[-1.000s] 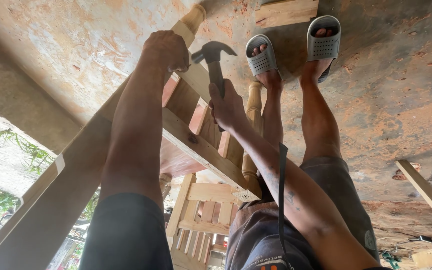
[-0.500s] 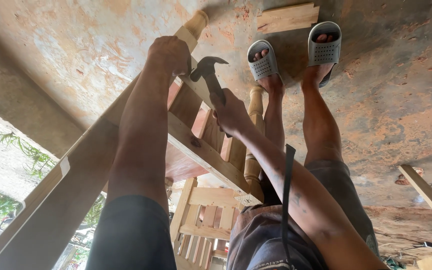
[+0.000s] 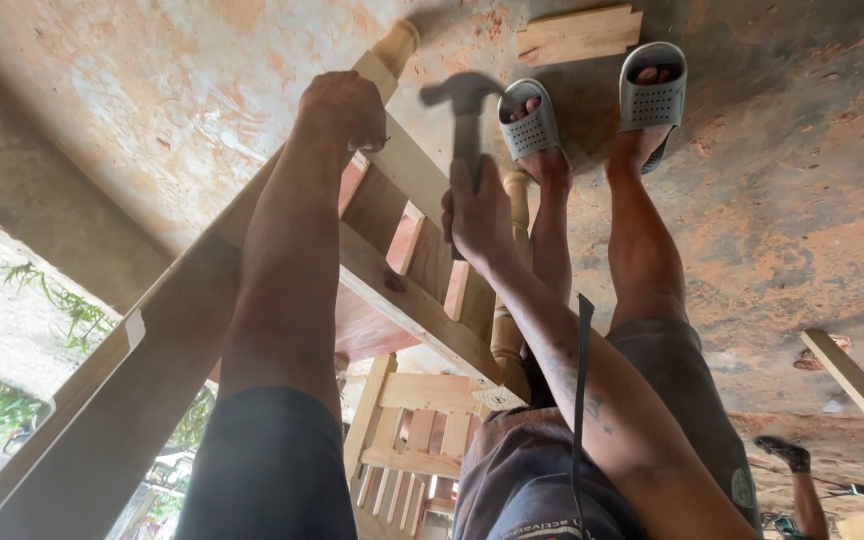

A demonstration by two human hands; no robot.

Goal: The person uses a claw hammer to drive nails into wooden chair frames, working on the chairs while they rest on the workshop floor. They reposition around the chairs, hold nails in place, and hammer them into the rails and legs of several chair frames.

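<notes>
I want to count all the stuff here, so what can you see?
hammer: one, dark, blurred, above the frame
wooden frame: one, pale, slatted, tilted across the middle
second frame: one, pale, behind at the bottom
wood block: one, pale, on the floor at the top
wooden strip: one, pale, far right
floor: grey-orange concrete
another person's feet: bottom right
slippers: two, grey, on own feet
left hand: grips the frame
right hand: grips the hammer

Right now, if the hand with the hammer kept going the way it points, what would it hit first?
Probably the pale top rail of the wooden frame. The right hand holds the hammer, whose blurred head is beside that rail, near the left hand gripping it. Depth is unclear, so the concrete floor beyond is possible.
</notes>
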